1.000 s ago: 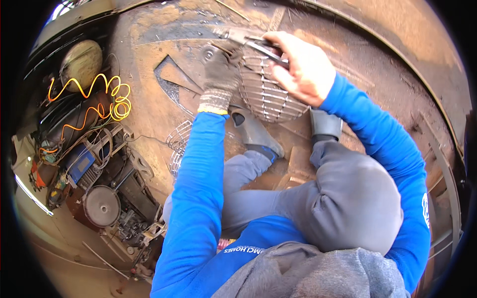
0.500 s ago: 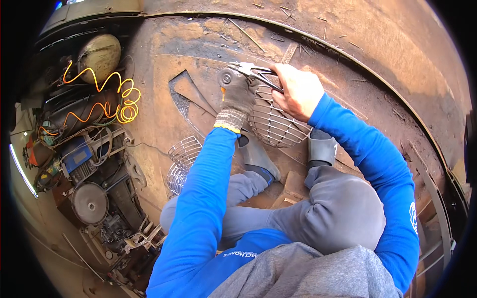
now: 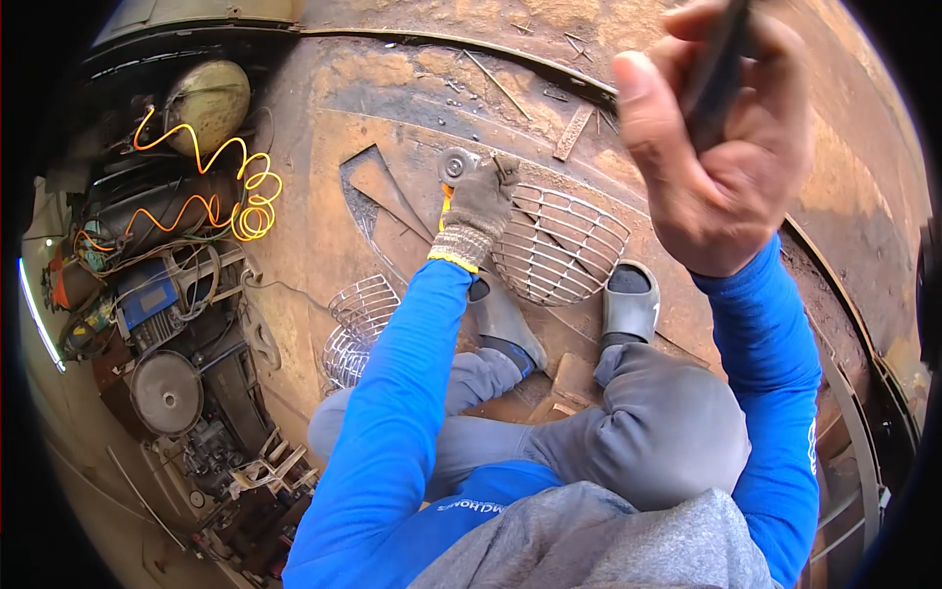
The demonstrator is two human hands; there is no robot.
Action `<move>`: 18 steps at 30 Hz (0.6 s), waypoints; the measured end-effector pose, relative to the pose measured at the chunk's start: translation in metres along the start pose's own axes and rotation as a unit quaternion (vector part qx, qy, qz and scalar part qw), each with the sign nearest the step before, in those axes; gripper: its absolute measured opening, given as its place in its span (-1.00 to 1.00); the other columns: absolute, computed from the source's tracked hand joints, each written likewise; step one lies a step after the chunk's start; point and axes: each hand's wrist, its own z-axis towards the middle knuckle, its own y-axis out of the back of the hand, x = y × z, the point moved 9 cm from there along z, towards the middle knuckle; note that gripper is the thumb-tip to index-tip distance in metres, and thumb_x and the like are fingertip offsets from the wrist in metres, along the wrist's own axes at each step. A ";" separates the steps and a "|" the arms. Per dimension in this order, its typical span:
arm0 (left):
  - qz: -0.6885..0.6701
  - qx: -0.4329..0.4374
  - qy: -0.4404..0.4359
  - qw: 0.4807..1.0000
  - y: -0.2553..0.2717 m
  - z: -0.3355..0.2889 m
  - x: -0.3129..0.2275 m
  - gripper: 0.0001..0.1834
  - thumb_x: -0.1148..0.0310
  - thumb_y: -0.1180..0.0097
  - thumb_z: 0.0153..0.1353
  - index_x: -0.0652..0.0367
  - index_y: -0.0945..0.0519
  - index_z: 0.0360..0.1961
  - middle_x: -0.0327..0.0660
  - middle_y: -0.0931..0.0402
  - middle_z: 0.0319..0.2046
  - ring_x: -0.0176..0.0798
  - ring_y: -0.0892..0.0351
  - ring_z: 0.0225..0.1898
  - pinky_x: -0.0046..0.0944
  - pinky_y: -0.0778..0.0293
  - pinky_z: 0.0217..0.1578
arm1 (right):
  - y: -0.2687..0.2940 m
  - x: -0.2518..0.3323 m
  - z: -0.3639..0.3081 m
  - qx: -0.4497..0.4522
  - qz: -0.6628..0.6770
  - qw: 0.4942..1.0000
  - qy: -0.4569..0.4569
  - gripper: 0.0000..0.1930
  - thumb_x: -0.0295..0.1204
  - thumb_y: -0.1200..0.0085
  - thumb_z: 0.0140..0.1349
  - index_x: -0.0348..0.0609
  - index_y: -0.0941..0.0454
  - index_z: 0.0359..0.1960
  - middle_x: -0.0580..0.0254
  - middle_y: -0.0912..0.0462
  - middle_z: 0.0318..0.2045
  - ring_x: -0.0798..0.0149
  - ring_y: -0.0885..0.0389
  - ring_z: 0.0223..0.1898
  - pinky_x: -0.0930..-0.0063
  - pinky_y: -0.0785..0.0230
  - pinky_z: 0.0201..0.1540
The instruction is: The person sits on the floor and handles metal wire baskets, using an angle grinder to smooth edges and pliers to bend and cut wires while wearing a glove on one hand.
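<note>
My left hand (image 3: 483,196), in a grey knit glove with a yellow edge, is closed at the narrow end of a curved metal wire basket (image 3: 561,240) just above the floor, between my feet. Right beside the glove lies an angle grinder (image 3: 457,166); its disc end and a bit of orange body show, the rest is hidden. Bare and raised close to the camera, my right hand (image 3: 726,157) is wrapped round the dark handles of pliers (image 3: 719,79). The jaws of the pliers are out of the picture.
Another wire basket (image 3: 361,329) stands left of my feet. Flat metal scraps (image 3: 388,196) and thin rods (image 3: 496,85) lie on the rusty floor. Machinery with a round disc (image 3: 167,401), a coiled orange hose (image 3: 255,211) and a rounded tank (image 3: 209,106) line the left side.
My right hand has lifted the pliers away from the left glove, up and to the right toward the camera. The left hand stays at the basket's end.
</note>
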 end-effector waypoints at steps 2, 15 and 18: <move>-0.011 -0.008 -0.082 0.997 -0.015 0.001 0.029 -0.70 0.58 -0.06 0.13 0.21 -0.59 -0.08 -0.08 -0.69 -0.29 -0.10 -0.71 -0.23 -0.22 -0.57 -0.18 | -0.010 -0.002 -0.015 -0.040 0.025 0.999 0.013 -0.77 -0.54 -0.14 0.30 -0.22 -0.37 -0.09 0.42 -0.47 -0.49 0.55 -0.40 -0.56 0.64 -0.30 -0.52; -0.321 -0.056 0.176 0.929 0.007 0.002 0.078 -0.76 0.46 -0.14 0.26 0.29 -0.61 -0.06 -0.12 -0.69 -0.21 -0.29 -0.68 -0.18 -0.30 -0.57 -0.16 | -0.052 -0.133 -0.108 0.250 -0.135 0.944 -0.165 -0.63 -0.37 -0.20 0.10 -0.32 -0.38 -0.15 -0.16 -0.63 -0.41 -0.20 -0.64 -0.32 0.06 -0.51 -0.23; -0.307 -0.036 0.153 0.939 0.002 0.006 0.070 -0.76 0.54 -0.13 0.26 0.29 -0.61 -0.05 -0.18 -0.68 -0.19 -0.35 -0.65 -0.17 -0.33 -0.57 -0.19 | -0.056 -0.133 -0.117 0.258 -0.116 0.944 -0.170 -0.63 -0.39 -0.18 0.10 -0.34 -0.38 -0.14 -0.21 -0.65 -0.38 -0.23 -0.63 -0.32 0.05 -0.50 -0.22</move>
